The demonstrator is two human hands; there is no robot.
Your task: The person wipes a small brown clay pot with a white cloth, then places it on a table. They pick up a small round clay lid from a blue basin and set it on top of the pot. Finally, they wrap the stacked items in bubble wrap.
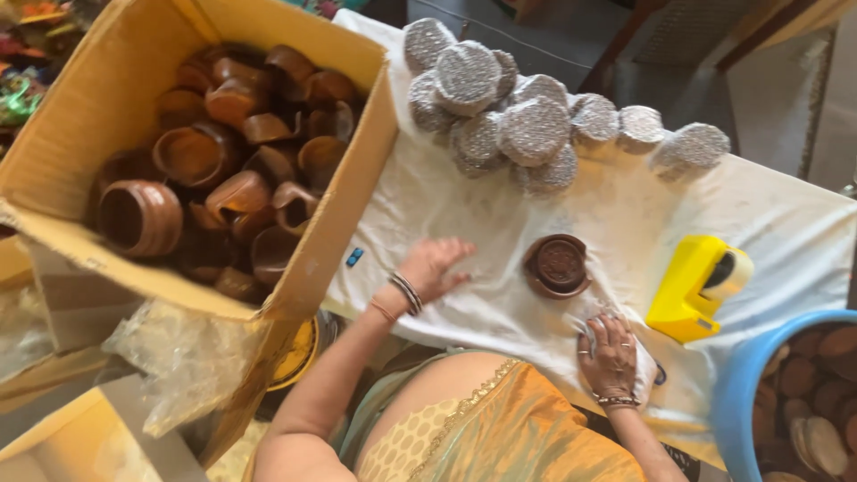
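Both hands lie on the white cloth that covers the table. Left hand rests flat with fingers spread, holding nothing, its fingertips pointing toward the brown pot but clearly apart from it. Right hand lies lower, near the body, with its fingers curled over a crumpled bit of clear wrap; whether it truly grips the wrap or only presses on it I cannot tell. That pot stands upright on the cloth between the two hands, a little beyond them, still bare and unwrapped. Behind it, at the far edge, a heap of wrapped rounds in silvery mesh is piled up, more than a dozen by the look of it, so a good share of the work seems done. To the left, an open box still holds many bare brown pots, which suggests plenty is left. A yellow tape dispenser sits on the cloth just right of the pot, and a blue tub of flat brown lids stands at the right edge.
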